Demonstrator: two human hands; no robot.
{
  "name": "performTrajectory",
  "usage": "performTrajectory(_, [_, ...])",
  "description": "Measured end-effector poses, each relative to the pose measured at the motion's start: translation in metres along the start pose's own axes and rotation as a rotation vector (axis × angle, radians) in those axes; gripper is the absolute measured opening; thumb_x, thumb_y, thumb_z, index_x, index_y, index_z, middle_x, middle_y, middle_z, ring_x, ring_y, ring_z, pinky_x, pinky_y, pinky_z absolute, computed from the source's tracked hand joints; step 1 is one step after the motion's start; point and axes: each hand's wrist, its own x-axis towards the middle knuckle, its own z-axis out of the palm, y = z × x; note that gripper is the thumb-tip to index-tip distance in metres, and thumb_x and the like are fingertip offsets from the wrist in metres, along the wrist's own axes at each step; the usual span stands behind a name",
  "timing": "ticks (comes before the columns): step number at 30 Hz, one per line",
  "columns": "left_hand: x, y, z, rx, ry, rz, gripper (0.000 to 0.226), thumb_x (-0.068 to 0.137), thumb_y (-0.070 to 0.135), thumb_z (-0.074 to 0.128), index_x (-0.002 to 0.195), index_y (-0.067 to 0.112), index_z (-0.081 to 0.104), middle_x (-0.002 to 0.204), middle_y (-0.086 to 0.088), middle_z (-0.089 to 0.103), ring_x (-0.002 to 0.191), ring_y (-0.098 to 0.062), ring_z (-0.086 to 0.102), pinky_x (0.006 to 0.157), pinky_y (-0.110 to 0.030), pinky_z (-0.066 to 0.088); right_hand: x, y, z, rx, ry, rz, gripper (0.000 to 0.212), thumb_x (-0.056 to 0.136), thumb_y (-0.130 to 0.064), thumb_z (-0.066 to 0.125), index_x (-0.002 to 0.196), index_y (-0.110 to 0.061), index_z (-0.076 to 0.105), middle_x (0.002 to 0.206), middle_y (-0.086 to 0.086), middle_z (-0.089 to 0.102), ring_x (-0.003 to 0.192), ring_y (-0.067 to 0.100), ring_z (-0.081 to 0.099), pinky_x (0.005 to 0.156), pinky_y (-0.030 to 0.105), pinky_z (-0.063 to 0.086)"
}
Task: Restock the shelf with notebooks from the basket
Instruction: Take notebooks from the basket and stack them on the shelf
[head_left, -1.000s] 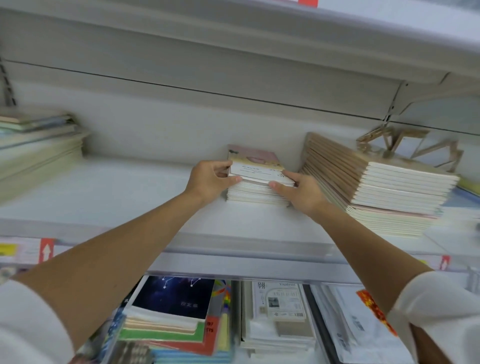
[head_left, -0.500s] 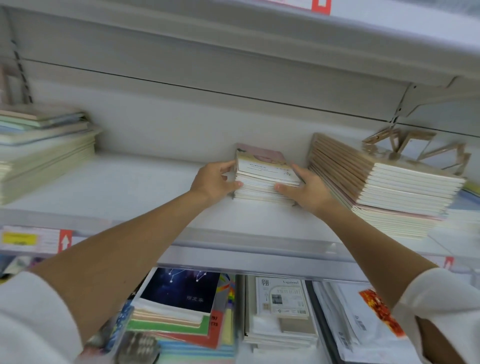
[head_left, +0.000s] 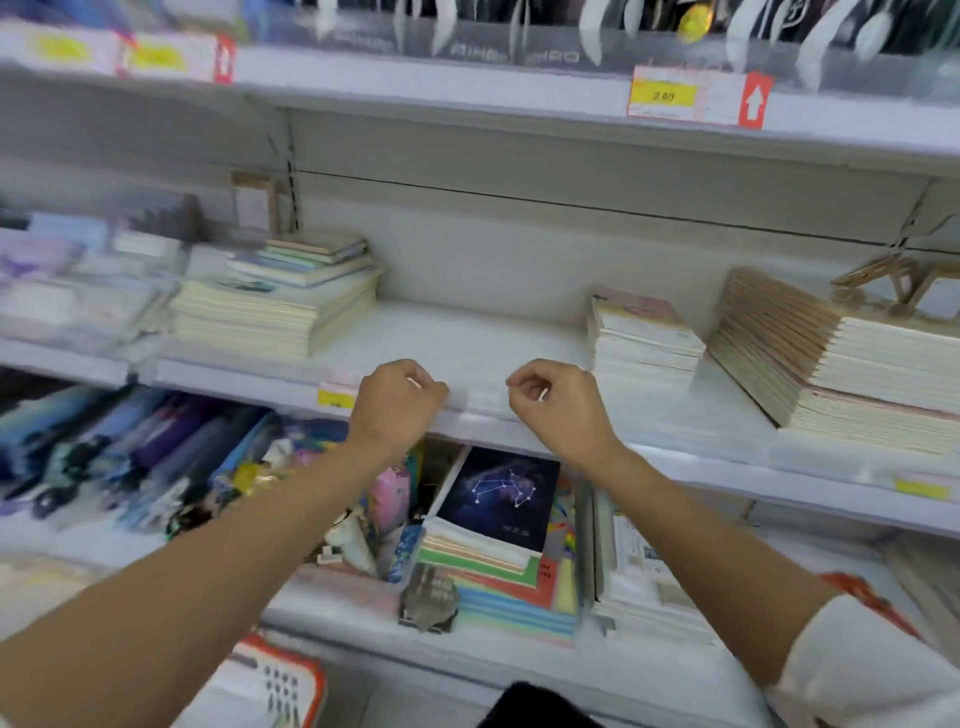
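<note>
A small stack of notebooks (head_left: 641, 338) with a pink and yellow top cover rests on the white middle shelf (head_left: 467, 343), right of centre. My left hand (head_left: 397, 400) and my right hand (head_left: 558, 402) hover side by side at the shelf's front edge, left of that stack and apart from it. Both hands are loosely curled with nothing in them. An orange and white basket (head_left: 275, 680) shows its corner at the bottom left; its contents are hidden.
A taller slanted pile of beige notebooks (head_left: 841, 364) stands right of the small stack, and another pile (head_left: 280, 306) sits at the left. The lower shelf holds a starry dark notebook (head_left: 501, 499), coloured pads and pencil cases. Price tags line the shelf edges.
Both hands have let go of the small notebook stack and drawn back to the shelf's front edge. The view has pulled back and swung left.
</note>
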Motion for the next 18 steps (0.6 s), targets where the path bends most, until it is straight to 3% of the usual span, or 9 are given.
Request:
performTrajectory(5, [-0.059, -0.073, -0.073, 0.062, 0.079, -0.169, 0.026, 0.085, 0.018, 0.06, 0.061, 0.013, 0.052, 0.06, -0.001, 0.053, 0.06, -0.018, 0.049, 0.057, -0.027, 0.035, -0.05, -0.044, 0.08, 0.038, -0.186, -0.009, 0.013, 0.081, -0.006, 0.066, 0.079, -0.016, 0.073, 0.072, -0.004, 0.068, 0.065, 0.006, 0.059, 0.066, 0.015, 0.045])
performTrajectory(8, [-0.092, -0.117, -0.107, 0.075, 0.115, -0.257, 0.027, 0.086, 0.018, 0.06, 0.062, 0.01, 0.051, 0.061, -0.004, 0.049, 0.058, -0.015, 0.044, 0.053, -0.017, 0.035, -0.09, -0.065, 0.137, 0.027, -0.35, -0.043, 0.016, 0.081, -0.007, 0.066, 0.073, -0.02, 0.07, 0.063, -0.01, 0.06, 0.056, 0.0, 0.05, 0.063, 0.02, 0.041])
performTrajectory(11, [-0.123, -0.162, -0.136, 0.044, 0.156, -0.411, 0.019, 0.084, 0.019, 0.062, 0.067, 0.012, 0.056, 0.062, 0.0, 0.054, 0.062, -0.016, 0.051, 0.062, -0.025, 0.04, -0.128, -0.081, 0.188, 0.078, -0.504, 0.005, 0.009, 0.083, -0.008, 0.067, 0.081, -0.012, 0.074, 0.073, -0.005, 0.066, 0.065, 0.004, 0.056, 0.068, 0.024, 0.048])
performTrajectory(18, [-0.193, -0.273, -0.199, 0.061, 0.274, -0.704, 0.015, 0.083, 0.019, 0.064, 0.072, 0.009, 0.063, 0.06, -0.001, 0.055, 0.062, -0.019, 0.052, 0.066, -0.026, 0.04, -0.205, -0.085, 0.294, 0.095, -0.863, 0.105, 0.007, 0.084, -0.021, 0.067, 0.088, -0.022, 0.071, 0.079, -0.011, 0.064, 0.073, 0.009, 0.06, 0.07, 0.031, 0.051])
